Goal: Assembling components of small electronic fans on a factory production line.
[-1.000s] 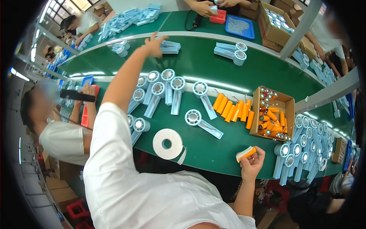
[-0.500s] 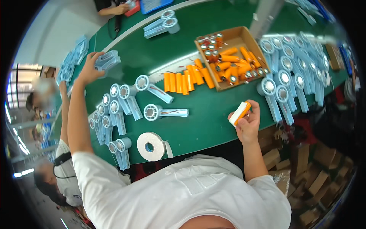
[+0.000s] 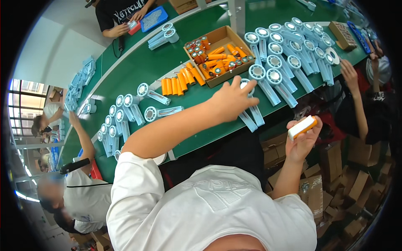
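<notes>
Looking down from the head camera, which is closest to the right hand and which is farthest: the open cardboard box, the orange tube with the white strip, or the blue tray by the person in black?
1. Orange tube: in the right hand itself.
2. Cardboard box: up and left.
3. Blue tray: even farther up and left.

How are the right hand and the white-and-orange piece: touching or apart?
Touching. The head view shows the right hand holding the white-and-orange piece, fingers around it.
</notes>
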`<state>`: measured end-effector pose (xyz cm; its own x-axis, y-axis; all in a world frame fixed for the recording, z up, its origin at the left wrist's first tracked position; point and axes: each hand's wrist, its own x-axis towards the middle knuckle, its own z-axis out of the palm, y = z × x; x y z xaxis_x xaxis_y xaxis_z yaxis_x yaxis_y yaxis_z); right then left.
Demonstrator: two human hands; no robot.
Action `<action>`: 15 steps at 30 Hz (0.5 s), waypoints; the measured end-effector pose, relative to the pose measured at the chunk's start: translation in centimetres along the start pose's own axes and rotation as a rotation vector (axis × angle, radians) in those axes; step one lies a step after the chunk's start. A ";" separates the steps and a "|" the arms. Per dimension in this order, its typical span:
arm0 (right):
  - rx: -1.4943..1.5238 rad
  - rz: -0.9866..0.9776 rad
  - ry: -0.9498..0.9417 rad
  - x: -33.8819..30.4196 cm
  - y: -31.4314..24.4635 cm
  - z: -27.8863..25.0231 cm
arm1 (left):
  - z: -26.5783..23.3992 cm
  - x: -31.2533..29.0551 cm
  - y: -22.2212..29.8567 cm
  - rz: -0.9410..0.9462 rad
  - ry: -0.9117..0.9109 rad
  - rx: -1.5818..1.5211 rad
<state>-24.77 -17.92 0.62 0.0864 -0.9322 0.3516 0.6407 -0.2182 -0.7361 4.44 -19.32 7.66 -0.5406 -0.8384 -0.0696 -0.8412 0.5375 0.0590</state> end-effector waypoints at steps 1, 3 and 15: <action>-0.031 0.010 -0.018 -0.6 -0.2 -0.2 | 0.3 0.8 -0.5 -0.032 0.018 0.036; -0.044 0.057 0.013 -2.0 0.5 -0.4 | 0.9 1.6 -0.5 -0.075 0.049 0.121; 0.222 0.623 -0.429 -3.5 10.8 5.9 | -5.4 -8.4 -19.7 -0.374 0.326 0.220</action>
<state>-13.58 -15.33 -5.14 0.7377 -0.6608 0.1383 0.5111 0.4127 -0.7540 25.60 -23.32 12.46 -0.2011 -0.9421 0.2684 -0.9771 0.1736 -0.1228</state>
